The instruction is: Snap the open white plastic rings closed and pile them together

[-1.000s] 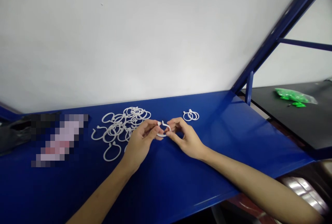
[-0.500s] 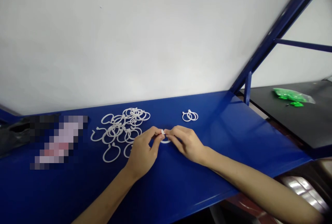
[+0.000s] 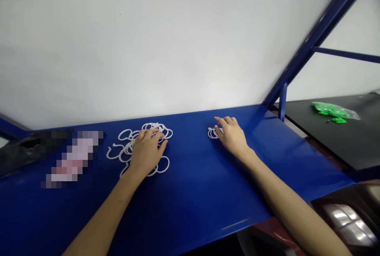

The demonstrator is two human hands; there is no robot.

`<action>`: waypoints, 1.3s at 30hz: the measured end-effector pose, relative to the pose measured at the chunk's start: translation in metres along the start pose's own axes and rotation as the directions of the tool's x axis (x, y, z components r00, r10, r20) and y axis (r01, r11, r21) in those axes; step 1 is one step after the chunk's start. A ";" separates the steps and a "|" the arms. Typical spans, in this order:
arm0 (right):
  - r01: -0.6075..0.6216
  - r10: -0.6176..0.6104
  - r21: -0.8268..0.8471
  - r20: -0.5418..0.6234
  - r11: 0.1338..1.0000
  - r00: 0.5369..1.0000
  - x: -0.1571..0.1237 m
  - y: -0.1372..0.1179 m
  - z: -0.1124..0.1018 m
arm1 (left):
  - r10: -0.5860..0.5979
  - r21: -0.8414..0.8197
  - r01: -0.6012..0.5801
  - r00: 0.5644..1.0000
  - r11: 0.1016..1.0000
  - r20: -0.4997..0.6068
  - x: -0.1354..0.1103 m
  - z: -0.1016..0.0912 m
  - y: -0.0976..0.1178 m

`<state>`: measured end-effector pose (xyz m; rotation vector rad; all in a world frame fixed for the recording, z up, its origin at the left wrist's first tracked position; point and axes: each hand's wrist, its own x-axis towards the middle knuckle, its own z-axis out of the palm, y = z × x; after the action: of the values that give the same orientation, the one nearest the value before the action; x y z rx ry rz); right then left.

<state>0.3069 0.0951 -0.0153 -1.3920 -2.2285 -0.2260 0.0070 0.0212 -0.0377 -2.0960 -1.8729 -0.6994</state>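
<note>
Plainly two heaps: big pile, small stack

No legible text, label, brand, number or sign anywhere in view.
- White plastic rings near back edge of blue shelf — no marking readable.
- Pixelated patch at shelf's left end — nothing readable.
- Green bag on black table, right side: any print too small to tell.
</note>
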 end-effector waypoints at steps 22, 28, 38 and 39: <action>0.163 -0.309 0.773 0.046 0.614 0.950 -0.028 -0.065 0.000 | 0.089 -0.529 -0.066 0.996 0.846 0.018 -0.013 -0.030 0.065; 0.086 -0.248 0.815 0.073 0.573 0.966 -0.026 -0.064 0.000 | 0.059 -0.586 0.020 0.991 0.810 0.116 -0.011 -0.033 0.064; 0.123 -0.260 0.797 0.044 0.591 0.965 -0.027 -0.063 -0.003 | -0.105 -0.708 0.241 0.967 0.664 0.231 -0.009 -0.034 0.060; 0.141 -0.273 0.790 0.035 0.597 0.961 -0.027 -0.063 -0.003 | -0.146 -0.711 0.293 0.954 0.639 0.261 -0.009 -0.034 0.059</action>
<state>0.2619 0.0434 -0.0185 -0.6618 -2.1603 0.7461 0.0581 -0.0114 -0.0055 -2.4505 -2.2164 -1.6355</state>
